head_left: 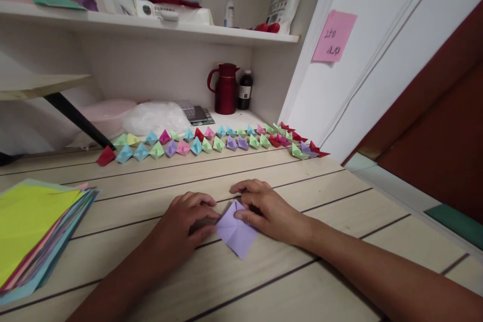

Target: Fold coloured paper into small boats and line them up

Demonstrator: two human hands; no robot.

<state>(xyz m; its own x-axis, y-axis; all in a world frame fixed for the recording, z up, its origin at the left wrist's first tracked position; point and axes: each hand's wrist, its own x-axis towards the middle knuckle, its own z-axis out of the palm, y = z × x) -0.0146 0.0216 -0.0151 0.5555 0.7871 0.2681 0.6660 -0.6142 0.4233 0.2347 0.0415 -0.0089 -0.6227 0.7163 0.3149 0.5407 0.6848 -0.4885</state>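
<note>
A folded sheet of lilac origami paper [237, 235] lies on the wooden table with one corner pointing toward me. At its upper right edge is my right hand [269, 211], the thumb pressed on the paper and the fingers curled behind it. My left hand [190, 219] rests by the paper's left corner. Its fingers are bent and spread from the thumb, and the fingertips come up to the paper's edge; whether they press on it is hard to see. Beyond both hands stand rows of small folded paper boats [183, 148] in many colours.
A stack of coloured paper [33, 231], yellow on top, lies at the left. Behind the boats are a clear plastic bag [156, 119], a red jug [226, 90] and a dark bottle [245, 91]. Above runs a white shelf [132, 25]; a pink note [334, 36] hangs at right.
</note>
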